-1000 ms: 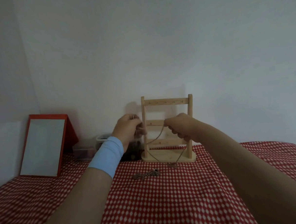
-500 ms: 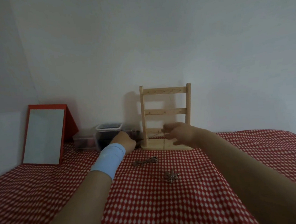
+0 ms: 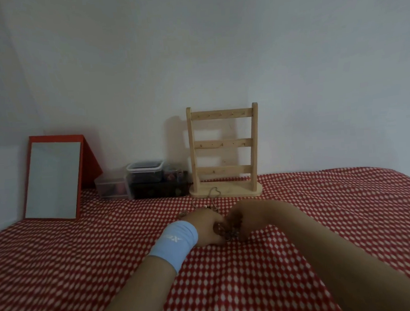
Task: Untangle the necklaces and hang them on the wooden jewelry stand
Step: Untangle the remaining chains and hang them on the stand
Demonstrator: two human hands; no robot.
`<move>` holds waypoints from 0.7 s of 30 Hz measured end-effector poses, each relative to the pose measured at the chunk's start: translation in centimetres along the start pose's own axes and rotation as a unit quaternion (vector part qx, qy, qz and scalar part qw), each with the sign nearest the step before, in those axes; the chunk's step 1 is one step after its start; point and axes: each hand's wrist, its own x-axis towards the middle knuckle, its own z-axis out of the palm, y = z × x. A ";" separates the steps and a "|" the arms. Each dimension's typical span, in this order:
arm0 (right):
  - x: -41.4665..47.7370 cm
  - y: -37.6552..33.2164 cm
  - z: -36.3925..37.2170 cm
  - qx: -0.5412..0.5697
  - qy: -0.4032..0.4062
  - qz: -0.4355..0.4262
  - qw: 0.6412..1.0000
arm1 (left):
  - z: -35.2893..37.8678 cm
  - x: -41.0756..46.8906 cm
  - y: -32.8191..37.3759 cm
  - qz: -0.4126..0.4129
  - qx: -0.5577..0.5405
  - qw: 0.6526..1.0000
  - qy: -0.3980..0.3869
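Observation:
The wooden jewelry stand (image 3: 224, 151) stands against the wall with three bare crossbars. A thin chain (image 3: 212, 194) lies looped on its base and trails down onto the cloth. My left hand (image 3: 205, 225), with a blue wristband, and my right hand (image 3: 239, 222) meet on the red checked cloth in front of the stand. Both hands have curled fingers pinching a star-shaped pendant (image 3: 230, 233) between them. Another tangled necklace (image 3: 208, 207) peeks out just behind my left hand.
A red-framed mirror (image 3: 52, 178) leans at the left. Clear plastic boxes (image 3: 150, 181) with dark contents sit between it and the stand. The red checked cloth (image 3: 85, 261) covers the whole surface; the wall is right behind the stand.
Both hands came down from the stand to the cloth and closed in on the star pendant. The chain that was held at the stand now lies on its base.

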 end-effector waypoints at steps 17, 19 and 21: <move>-0.3 -0.2 1.8 0.045 0.051 -0.028 0.997 | 0.3 -0.4 0.1 -0.041 0.065 0.997 0.022; -0.4 -0.1 1.6 0.045 0.025 -0.003 0.999 | 0.2 -0.7 -0.1 -0.051 0.074 0.996 0.008; -0.2 0.1 1.3 0.046 0.013 0.035 0.998 | 0.1 -1.0 -0.4 -0.062 0.081 0.995 0.003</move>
